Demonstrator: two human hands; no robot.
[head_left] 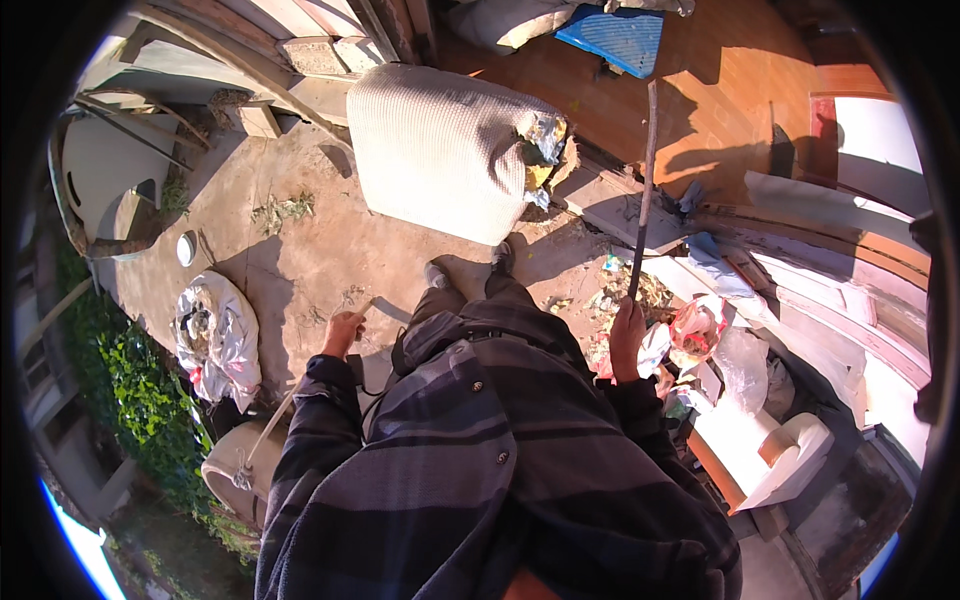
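My right hand (628, 337) is closed round the lower end of a long thin stick (648, 165), which stands up and away from me toward the far right. My left hand (345, 332) hangs out to the left with its fingers curled in; a small pale tip shows at the fingers, too small to name. Beyond my feet lies a large whitish, textured sack (430, 140), with blue and yellow scraps bulging from its right end. The sack is apart from both hands. Below and beside my right hand is a heap of plastic bags (697, 330) and litter.
On the left stand a white plastic sack (215, 335) with an open mouth and a tan barrel-like container (235, 465). Green plants (150, 395) grow past them. At the right are boards (840, 290) and a white box-like piece (775, 460). A blue ribbed panel (612, 38) lies on the wooden floor (735, 105).
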